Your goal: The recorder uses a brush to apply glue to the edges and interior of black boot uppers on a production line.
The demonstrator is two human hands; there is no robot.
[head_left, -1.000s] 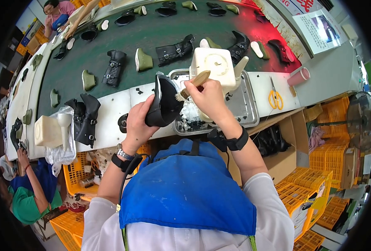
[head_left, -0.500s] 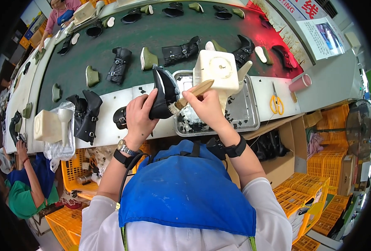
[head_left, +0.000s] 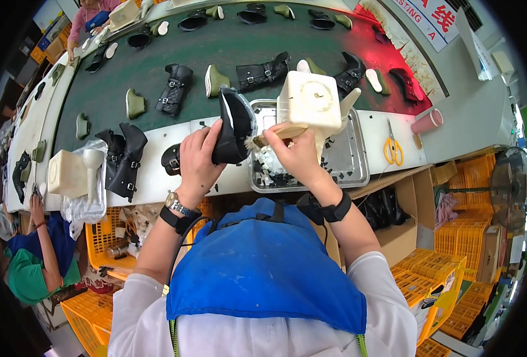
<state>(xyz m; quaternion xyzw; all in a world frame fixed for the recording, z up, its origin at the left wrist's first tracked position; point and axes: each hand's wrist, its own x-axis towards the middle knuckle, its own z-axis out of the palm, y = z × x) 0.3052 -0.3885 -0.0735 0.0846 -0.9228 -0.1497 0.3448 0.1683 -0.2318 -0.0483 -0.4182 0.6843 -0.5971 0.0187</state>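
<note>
My left hand is closed around a black boot, tilted so that a whitish sole area and a pale, wet-looking rim show. In my right hand is a wooden-handled brush, gripped between thumb and fingers. Its pale bristles touch or nearly touch the boot's right edge. Below and behind the brush lies a metal tray strewn with small black and white scraps. A cream square-sided container stands on that tray. Another black buckled boot lies just left of my left hand, partly hidden.
Black boots and olive wedge pieces lie on the green belt. Yellow-handled scissors and a pink cup are at right. Two black boots and a cream container stand left. Co-workers' hands are at far left.
The brush has moved up slightly along the boot's edge, and its handle lies flatter. The boot has tilted a little in my left hand. Pieces on the belt have shifted slightly right.
</note>
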